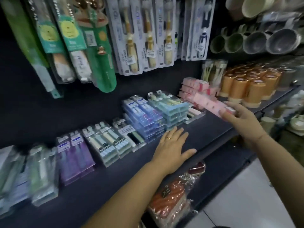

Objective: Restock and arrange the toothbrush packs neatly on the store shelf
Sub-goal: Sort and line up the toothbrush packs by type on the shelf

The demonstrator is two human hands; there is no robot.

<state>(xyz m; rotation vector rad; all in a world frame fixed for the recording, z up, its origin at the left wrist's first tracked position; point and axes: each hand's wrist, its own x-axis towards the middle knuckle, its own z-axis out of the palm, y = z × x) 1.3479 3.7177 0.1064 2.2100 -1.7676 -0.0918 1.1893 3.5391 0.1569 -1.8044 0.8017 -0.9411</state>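
Note:
Stacks of toothbrush packs lie in a row on the dark shelf (pixel 105 181): purple packs (pixel 75 158), clear pale-green packs (pixel 105 143), blue packs (pixel 144 117) and light-blue packs (pixel 171 109). My left hand (pixel 172 148) rests flat on the shelf near its front edge, just in front of the blue stack, fingers straight. My right hand (pixel 240 122) holds a long pink box (pixel 212 104) by its near end, above the shelf's right part. Behind it, more pink boxes (pixel 194 88) are stacked.
Toothbrush packs hang on hooks above, green ones (pixel 69 41) at left and grey ones (pixel 139 35) in the middle. Orange cups (pixel 250 84) and grey mugs (pixel 256 40) fill the right-hand shelves. Wrapped red goods (pixel 171 199) sit on the lower shelf. White floor (pixel 256 198) lies at the lower right.

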